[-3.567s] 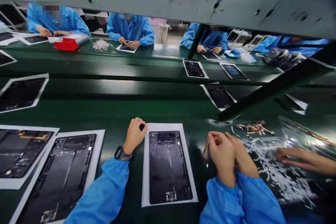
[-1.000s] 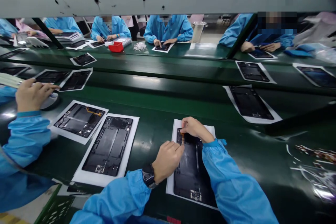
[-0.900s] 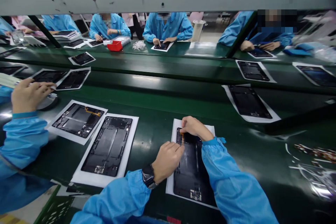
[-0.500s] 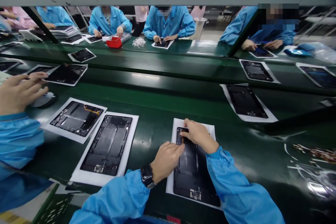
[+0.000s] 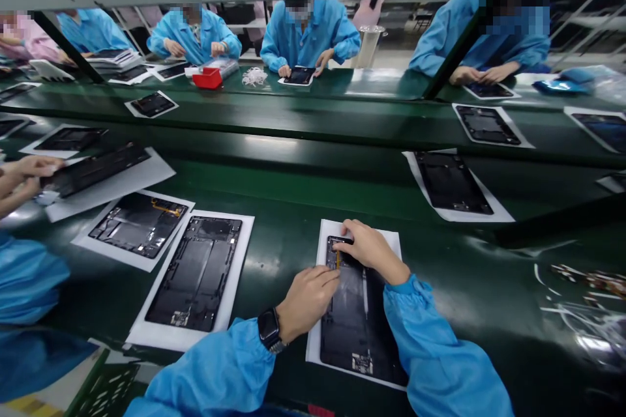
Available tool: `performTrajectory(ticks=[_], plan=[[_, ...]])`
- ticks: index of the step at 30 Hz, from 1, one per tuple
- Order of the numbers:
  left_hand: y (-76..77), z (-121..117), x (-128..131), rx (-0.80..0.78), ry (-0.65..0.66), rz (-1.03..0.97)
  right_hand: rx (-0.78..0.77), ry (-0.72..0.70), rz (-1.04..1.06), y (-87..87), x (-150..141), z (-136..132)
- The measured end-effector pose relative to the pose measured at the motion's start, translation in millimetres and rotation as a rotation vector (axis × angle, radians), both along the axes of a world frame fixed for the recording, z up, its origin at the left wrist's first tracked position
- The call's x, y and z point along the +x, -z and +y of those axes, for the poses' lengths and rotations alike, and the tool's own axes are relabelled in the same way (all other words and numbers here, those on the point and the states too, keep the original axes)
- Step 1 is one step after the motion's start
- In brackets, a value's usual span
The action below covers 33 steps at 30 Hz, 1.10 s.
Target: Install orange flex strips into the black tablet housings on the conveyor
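A black tablet housing [image 5: 345, 332] lies on a white sheet [image 5: 313, 345] in front of me. A narrow orange flex cable [image 5: 338, 259] runs along its upper left part, between my two hands. My left hand [image 5: 308, 300] comes from the lower left, with its fingers together and their tips at the lower end of the cable. From the right, my right hand [image 5: 374, 251] reaches over the housing's top. Its curled fingers and thumb are at the upper end of the cable; the fingertips' exact contact is partly hidden.
Two more open tablet housings lie on sheets to my left, the nearer one [image 5: 195, 273] close by. At far left, a neighbour's hands [image 5: 24, 176] hold a dark panel [image 5: 102, 169]. Loose strips and cables [image 5: 591, 313] lie right. Several people work across the green bench [image 5: 274, 176].
The neighbour at left has lifted and tilted a dark panel with its sheet. My hands stay at nearly the same place on the housing. The view has shifted slightly.
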<state>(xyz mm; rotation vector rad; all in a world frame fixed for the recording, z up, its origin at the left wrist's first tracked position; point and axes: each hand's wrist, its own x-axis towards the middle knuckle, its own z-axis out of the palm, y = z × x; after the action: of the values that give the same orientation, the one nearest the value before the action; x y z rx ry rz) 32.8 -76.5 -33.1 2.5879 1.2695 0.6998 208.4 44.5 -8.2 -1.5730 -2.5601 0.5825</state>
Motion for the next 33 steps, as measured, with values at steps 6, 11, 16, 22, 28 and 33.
performTrajectory(ticks=[6, 11, 16, 22, 28, 33], plan=[[-5.2, 1, 3, -0.007, 0.019, 0.108, 0.001, 0.008, 0.004, -2.0, 2, 1], [-5.2, 1, 6, 0.086, 0.000, 0.138, 0.010, 0.021, 0.008, 0.2, 3, 0], [-6.6, 0, 7, 0.104, 0.002, 0.154, 0.016, 0.029, 0.012, 1.8, 4, 1], [-7.7, -1, 8, 0.108, 0.011, 0.217, 0.004, 0.036, -0.003, -0.6, 4, 1], [-9.7, -1, 11, 0.097, 0.034, 0.264, 0.000, 0.051, -0.001, -1.0, 3, 1], [-16.0, 1, 7, 0.037, 0.059, 0.235, 0.005, 0.064, -0.012, -0.3, 0, -1]])
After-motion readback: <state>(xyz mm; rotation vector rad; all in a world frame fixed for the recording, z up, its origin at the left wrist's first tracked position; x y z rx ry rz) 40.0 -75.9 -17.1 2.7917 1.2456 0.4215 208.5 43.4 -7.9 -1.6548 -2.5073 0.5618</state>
